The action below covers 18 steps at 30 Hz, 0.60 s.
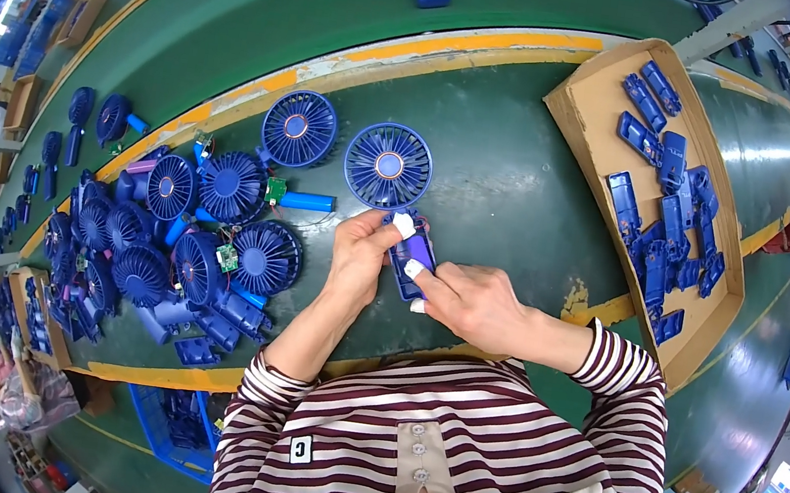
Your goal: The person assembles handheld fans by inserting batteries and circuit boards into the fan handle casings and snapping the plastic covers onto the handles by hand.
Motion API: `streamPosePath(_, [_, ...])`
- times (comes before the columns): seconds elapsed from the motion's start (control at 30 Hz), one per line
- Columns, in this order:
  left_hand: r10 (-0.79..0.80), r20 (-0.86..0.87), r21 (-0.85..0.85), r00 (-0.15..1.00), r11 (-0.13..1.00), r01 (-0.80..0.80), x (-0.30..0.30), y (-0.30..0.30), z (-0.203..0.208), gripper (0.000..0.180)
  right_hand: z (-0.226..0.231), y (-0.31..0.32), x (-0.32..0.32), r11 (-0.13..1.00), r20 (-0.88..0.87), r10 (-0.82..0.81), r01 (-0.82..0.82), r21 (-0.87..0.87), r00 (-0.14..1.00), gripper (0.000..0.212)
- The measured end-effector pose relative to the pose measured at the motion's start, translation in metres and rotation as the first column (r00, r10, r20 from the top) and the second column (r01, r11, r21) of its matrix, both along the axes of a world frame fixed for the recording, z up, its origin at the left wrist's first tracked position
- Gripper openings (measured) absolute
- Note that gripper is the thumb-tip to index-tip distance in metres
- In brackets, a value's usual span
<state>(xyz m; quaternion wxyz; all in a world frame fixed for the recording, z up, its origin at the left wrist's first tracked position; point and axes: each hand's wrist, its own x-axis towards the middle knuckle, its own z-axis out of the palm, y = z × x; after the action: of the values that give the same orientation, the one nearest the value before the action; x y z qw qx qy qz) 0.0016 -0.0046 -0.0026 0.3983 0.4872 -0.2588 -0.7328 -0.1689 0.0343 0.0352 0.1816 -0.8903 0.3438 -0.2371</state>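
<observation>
A blue handheld fan (358, 168) lies with its round head pointing away from me, its handle opened along the front. Inside the handle sits a purple battery cell (422, 250). My left hand (361, 250) is closed on the top of the handle, just below the fan head, with a white-covered thumb across it. My right hand (479, 303) grips the lower handle from the right, white-covered fingertips on the battery and the handle's edge. The fingers hide part of the handle's inside. Another fan (300, 129) lies to the left of this one.
To the left is a heap of fans (140, 275), with batteries and a green circuit board (275, 191) among them. A cardboard tray (704, 327) of blue handle shells (671, 163) stands at right. Beyond the yellow edge runs a green belt (346, 11); a blue crate (153, 429) is below left.
</observation>
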Motion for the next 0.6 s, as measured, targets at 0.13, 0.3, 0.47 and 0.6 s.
streamPosePath(0.13, [-0.025, 0.062, -0.012, 0.998, 1.0, 0.026, -0.001, 0.001, -0.001, 0.019, 0.001, -0.005, 0.007, 0.999, 0.021, 0.036, -0.036, -0.017, 0.999, 0.032])
streamPosePath(0.3, [-0.008, 0.072, -0.003, 0.997, 1.0, 0.008, -0.003, 0.0, 0.003, 0.019, 0.003, -0.002, 0.013, 1.0, -0.15, -0.025, 0.025, 0.001, 0.988, 0.035])
streamPosePath(0.47, [0.03, 0.015, -0.001, 0.999, 1.0, -0.03, -0.004, 0.001, 0.004, 0.014, 0.002, -0.008, 0.015, 0.997, -0.118, -0.073, 0.072, -0.01, 0.99, 0.041])
streamPosePath(0.6, [0.019, 0.009, 0.002, 1.0, 1.0, -0.019, -0.003, 0.0, 0.003, 0.013, -0.011, -0.014, 0.01, 0.994, -0.012, -0.014, 0.013, -0.109, 1.0, 0.046])
